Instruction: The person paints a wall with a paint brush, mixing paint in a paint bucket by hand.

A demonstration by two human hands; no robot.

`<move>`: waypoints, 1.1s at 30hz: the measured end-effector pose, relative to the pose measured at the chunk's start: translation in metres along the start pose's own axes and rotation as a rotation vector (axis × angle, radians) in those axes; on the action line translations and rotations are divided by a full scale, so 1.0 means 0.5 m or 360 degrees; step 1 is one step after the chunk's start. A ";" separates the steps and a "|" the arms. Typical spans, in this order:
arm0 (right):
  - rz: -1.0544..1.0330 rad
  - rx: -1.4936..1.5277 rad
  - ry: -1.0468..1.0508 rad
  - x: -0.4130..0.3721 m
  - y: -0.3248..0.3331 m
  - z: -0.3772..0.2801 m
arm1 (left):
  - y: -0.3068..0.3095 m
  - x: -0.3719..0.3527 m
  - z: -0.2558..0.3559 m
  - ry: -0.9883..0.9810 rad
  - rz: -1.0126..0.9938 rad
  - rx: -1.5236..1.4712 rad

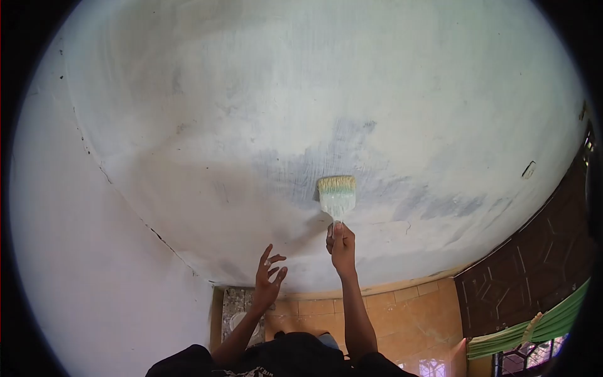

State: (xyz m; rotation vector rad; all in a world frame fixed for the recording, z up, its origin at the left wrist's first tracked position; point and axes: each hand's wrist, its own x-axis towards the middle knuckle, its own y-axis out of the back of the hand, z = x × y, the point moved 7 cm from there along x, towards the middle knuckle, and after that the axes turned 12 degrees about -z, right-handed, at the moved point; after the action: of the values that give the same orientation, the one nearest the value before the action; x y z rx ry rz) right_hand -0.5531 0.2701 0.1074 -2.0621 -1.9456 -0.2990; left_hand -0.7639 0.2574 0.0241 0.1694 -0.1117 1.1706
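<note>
A wide paint brush (337,196) with pale bristles and a whitish, paint-smeared body is held upright by its handle in my right hand (342,244). Its bristles are at the wall (301,113), beside a bluish-grey patch with streaky white strokes. Lower and to the left, my left hand (270,276) is raised in front of the wall, fingers apart and partly bent, with a ring on one finger and nothing held.
Below lies an orange tiled floor (383,314). A paint-spotted board (235,301) with a white round container (237,321) stands at the lower left. At the right are a dark carved wooden door (521,270), a green curtain (559,317) and a wall switch (529,169).
</note>
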 end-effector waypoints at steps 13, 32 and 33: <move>0.0055 -0.0091 0.0069 -0.067 -0.030 0.053 | -0.007 0.010 -0.014 -0.0016 0.0063 -0.0060; -0.0032 -0.0008 -0.0024 -0.005 -0.072 0.106 | 0.036 -0.019 -0.014 -0.0041 0.0184 -0.0099; -0.0010 -0.0054 -0.0054 -0.015 -0.064 0.153 | 0.038 -0.017 -0.011 -0.0050 0.0189 -0.0099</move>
State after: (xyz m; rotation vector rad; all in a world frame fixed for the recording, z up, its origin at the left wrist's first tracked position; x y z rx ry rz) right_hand -0.5892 0.2912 0.0351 -2.0961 -1.9800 -0.3023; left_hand -0.7847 0.2578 0.0185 0.1273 -0.1878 1.2817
